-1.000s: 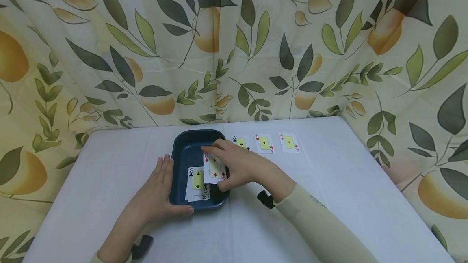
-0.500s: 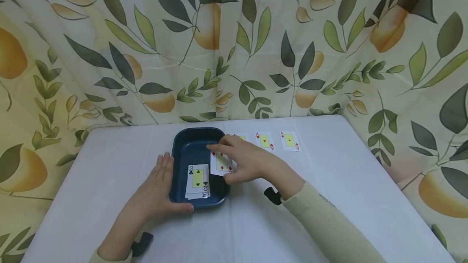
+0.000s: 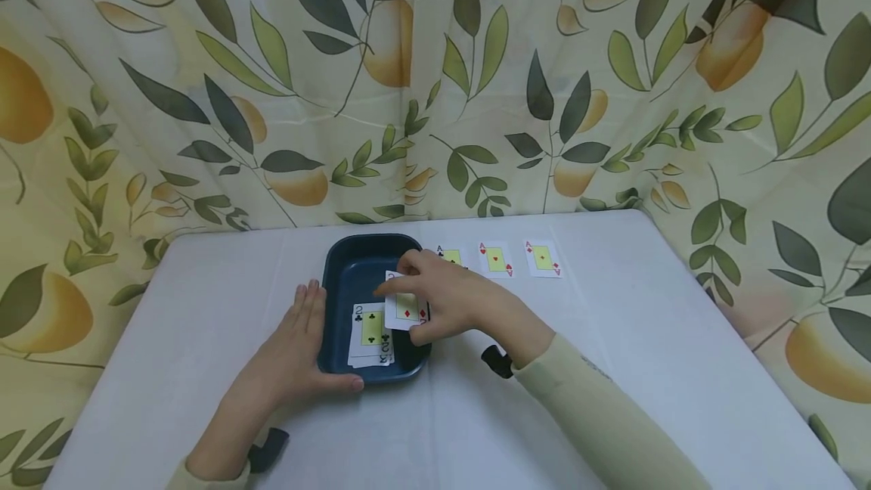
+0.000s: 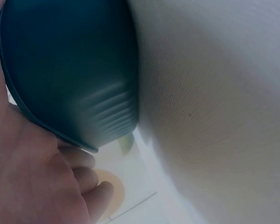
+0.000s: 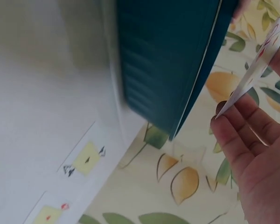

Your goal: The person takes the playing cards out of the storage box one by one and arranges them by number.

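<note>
Since half a second ago, the right hand (image 3: 442,297) and its playing card (image 3: 407,314) have shifted a little left, so the card's near-left corner now overlaps the pile (image 3: 370,331) in the head view. The right hand pinches this diamond card, its full value hard to read, between thumb and fingers; the right wrist view shows it raised above the tray, not touching it. The card lies left of the palm, long axis running away from the person. The left hand (image 3: 299,358) rests relaxed against the left side of the blue tray (image 3: 350,274), fingers straight. Three aces, clubs (image 3: 450,255), hearts (image 3: 496,259) and diamonds (image 3: 543,258), lie across the white-covered counter (image 3: 653,324), nearer the right hand, beyond it and rightward
</note>
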### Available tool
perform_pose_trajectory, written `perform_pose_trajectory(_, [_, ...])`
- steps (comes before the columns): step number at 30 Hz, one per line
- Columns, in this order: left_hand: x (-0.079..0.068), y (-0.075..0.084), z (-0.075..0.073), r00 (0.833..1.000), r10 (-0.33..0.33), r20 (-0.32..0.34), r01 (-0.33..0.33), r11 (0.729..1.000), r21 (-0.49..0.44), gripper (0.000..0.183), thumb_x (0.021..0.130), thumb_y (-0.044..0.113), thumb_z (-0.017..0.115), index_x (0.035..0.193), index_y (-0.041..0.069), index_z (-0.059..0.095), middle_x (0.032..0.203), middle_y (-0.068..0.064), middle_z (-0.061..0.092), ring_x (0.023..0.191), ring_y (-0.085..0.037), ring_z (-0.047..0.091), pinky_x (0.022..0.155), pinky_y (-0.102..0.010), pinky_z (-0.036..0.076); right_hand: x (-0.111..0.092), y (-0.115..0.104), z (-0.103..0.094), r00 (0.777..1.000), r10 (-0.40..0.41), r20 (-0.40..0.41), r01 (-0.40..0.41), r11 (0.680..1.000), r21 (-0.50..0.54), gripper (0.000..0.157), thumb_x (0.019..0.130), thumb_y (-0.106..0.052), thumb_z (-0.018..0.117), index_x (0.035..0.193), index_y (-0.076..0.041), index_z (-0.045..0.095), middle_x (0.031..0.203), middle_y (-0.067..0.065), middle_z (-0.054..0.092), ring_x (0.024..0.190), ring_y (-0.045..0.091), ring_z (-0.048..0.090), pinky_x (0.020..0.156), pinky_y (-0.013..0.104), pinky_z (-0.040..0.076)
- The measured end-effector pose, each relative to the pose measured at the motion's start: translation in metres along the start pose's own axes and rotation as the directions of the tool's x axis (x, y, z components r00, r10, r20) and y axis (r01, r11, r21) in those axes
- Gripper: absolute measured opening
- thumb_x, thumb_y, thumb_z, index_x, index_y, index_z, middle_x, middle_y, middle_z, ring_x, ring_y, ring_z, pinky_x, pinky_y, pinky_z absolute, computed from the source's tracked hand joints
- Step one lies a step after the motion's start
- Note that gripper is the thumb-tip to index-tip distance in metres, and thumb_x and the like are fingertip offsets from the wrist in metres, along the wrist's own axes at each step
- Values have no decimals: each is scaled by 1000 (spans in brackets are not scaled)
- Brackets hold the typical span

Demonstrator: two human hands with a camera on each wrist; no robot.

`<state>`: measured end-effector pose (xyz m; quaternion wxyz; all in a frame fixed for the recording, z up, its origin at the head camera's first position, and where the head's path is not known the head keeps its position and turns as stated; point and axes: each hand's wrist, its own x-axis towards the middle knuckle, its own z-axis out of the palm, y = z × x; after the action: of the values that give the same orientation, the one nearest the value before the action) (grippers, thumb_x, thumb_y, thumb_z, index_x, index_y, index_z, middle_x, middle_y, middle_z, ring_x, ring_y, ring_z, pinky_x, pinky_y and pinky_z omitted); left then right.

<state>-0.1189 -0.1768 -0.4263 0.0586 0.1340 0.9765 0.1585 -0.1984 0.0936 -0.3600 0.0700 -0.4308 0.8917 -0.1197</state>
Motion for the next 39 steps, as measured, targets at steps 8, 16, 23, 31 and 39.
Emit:
perform_pose_trajectory(8, [1,1,1,1000,-3,-2,3,1000,-3,152,55,88,71,159,0,4,167,-20,0,154,-39,-1,118,-59,21,-15,10,-4,998,61,-21,-62,998,-12,66,72,-39,77,135,-40,59,130,0,50,113,15,47,89,30,51])
perform_pose_trajectory(16, [1,1,0,1000,4,-17,-4,1000,-11,152,54,88,72,159,-1,6,166,-21,2,153,-40,1,118,-60,22,-29,24,-3,993,120,-22,-120,993,-4,81,70,-41,81,144,-32,51,132,-1,51,116,15,46,95,33,50])
perform_pose_trajectory(23, [-1,0,0,1000,-1,-17,1,1000,-7,151,55,86,73,158,-2,6,166,-22,2,153,-41,1,118,-59,22,-41,37,0,981,195,3,-195,980,-40,98,67,-36,83,153,-19,40,143,0,49,124,16,47,104,36,47])
perform_pose_trajectory(31, [1,1,1,1000,-8,-6,7,1000,-13,153,54,87,72,159,0,3,167,-20,0,154,-39,-1,119,-58,20,-53,52,6,979,202,-1,-202,978,-48,88,65,-32,85,145,-16,51,133,-1,51,115,14,48,98,30,49])
perform_pose_trajectory(39, [-1,2,1,1000,-6,-9,6,1000,-17,152,54,86,73,158,-2,6,166,-23,3,153,-41,1,118,-59,21,-60,60,18,977,214,19,-213,976,-48,86,66,-31,84,144,-14,51,133,1,50,114,15,47,97,30,49])
